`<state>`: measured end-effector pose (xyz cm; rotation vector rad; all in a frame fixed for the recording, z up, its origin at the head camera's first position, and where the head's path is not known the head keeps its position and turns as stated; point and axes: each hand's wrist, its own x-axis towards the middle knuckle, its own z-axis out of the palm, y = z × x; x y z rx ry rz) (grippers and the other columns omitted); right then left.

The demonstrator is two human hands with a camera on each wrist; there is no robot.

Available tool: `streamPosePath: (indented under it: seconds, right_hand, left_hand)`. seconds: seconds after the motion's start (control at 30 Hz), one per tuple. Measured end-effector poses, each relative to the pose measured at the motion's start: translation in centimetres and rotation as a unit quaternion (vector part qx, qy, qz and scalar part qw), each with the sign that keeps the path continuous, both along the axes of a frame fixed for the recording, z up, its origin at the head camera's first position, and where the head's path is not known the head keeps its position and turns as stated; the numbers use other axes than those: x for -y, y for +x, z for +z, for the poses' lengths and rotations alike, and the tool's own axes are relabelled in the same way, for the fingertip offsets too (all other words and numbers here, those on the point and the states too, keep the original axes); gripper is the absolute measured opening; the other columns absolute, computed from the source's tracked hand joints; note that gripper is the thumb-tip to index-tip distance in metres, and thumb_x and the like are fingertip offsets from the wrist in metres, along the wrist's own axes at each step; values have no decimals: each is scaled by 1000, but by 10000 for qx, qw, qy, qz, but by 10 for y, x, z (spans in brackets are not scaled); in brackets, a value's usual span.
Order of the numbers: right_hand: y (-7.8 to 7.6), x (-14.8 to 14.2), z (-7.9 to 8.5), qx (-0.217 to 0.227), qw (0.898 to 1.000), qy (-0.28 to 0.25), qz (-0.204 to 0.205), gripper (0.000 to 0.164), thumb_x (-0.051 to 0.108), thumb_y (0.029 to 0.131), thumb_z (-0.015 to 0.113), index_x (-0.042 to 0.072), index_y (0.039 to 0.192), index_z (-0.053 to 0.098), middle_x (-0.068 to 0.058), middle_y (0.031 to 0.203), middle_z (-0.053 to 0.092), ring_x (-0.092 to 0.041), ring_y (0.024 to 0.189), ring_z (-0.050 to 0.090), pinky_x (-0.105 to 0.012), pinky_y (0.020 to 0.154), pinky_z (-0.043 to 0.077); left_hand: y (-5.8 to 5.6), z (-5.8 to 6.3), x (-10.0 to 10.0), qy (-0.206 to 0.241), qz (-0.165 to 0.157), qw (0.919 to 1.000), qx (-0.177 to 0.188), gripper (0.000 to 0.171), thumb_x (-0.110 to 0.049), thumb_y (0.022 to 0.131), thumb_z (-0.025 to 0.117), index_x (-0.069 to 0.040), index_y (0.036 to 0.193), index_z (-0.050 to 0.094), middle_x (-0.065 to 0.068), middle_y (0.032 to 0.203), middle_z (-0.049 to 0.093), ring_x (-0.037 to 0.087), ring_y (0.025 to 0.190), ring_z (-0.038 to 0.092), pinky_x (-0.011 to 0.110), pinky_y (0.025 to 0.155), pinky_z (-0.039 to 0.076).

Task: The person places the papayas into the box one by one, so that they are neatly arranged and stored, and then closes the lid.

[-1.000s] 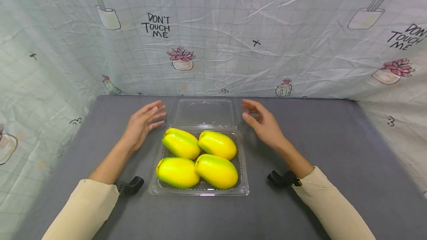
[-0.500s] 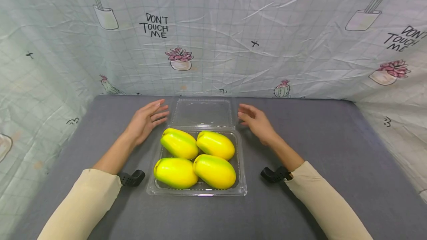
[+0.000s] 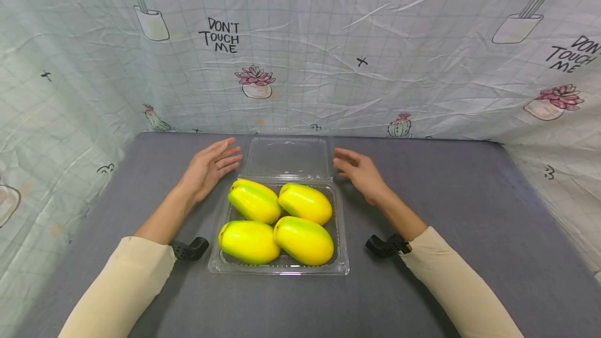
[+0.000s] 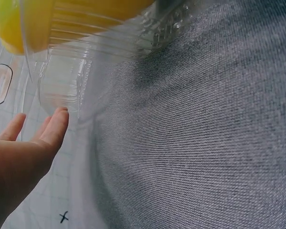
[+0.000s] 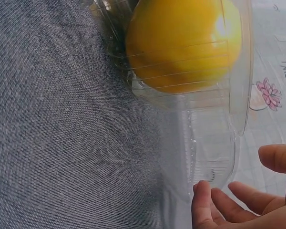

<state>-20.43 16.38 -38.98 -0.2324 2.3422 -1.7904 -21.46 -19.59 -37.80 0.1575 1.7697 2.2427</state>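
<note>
A clear plastic clamshell box (image 3: 345, 254) sits on the table with several yellow-green mangoes (image 3: 305, 241) in its base. Its lid (image 3: 287, 158) is folded back toward the rear. My left hand (image 3: 206, 171) is beside the lid's left edge, fingers extended and spread. On the opposite side, my right hand (image 3: 359, 173) has relaxed, slightly bent fingers, with fingertips close to the lid's right edge. In the right wrist view, fingertips (image 5: 202, 188) overlap the end of the lid. The left wrist view likewise has fingertips (image 4: 61, 114) at the lid's side. Neither hand grips anything.
The grey cloth-covered table (image 3: 291, 306) ends at a patterned curtain (image 3: 300, 67) hanging behind it and along both sides. A black wrist mount (image 3: 190, 249) juts inward from the left sleeve, and another black mount (image 3: 387, 245) from the right sleeve.
Both hands have moved inward, nearer to the lid's sides. The right hand has also lowered slightly in the view. Box and mangoes have stayed in place.
</note>
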Motion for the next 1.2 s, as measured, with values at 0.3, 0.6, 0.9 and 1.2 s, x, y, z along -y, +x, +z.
streamPosePath:
  seconds: [0.3, 0.6, 0.9, 1.2]
  right_hand:
    - [-2, 0, 6, -9, 10000, -62, 45, 52, 22, 100, 52, 3, 146, 37, -16, 146, 40, -34, 125, 47, -43, 97, 44]
    - [-1, -1, 17, -31, 9994, -337, 1, 51, 19, 100, 52, 3, 146, 36, -18, 144, 41, -34, 122, 48, -43, 96, 44]
    - [1, -4, 26, -47, 9975, -710, -46, 49, 13, 100, 50, 2, 146, 36, -19, 143, 43, -34, 120, 49, -42, 95, 45]
    - [3, -11, 37, -215, 9979, -611, -57, 52, 27, 99, 54, 8, 145, 39, -14, 139, 50, -38, 117, 50, -42, 96, 42]
  left_hand:
    - [0, 5, 1, 62, 51, 9999, -72, 64, -33, 102, 43, 4, 149, 20, 30, 150, 20, 39, 136, 30, 43, 111, 25]
    - [-1, 13, 2, 89, 27, 9998, -163, 61, -33, 103, 40, 3, 149, 21, 28, 149, 25, 40, 135, 29, 44, 111, 24]
    - [1, 21, 1, 283, 154, 9989, -334, 60, -31, 103, 42, 4, 148, 24, 23, 142, 36, 40, 130, 37, 39, 106, 34]
    - [9, 35, -2, -638, 334, 9932, -916, 56, -35, 101, 46, 0, 145, 37, 28, 145, 35, 39, 124, 42, 41, 101, 36]
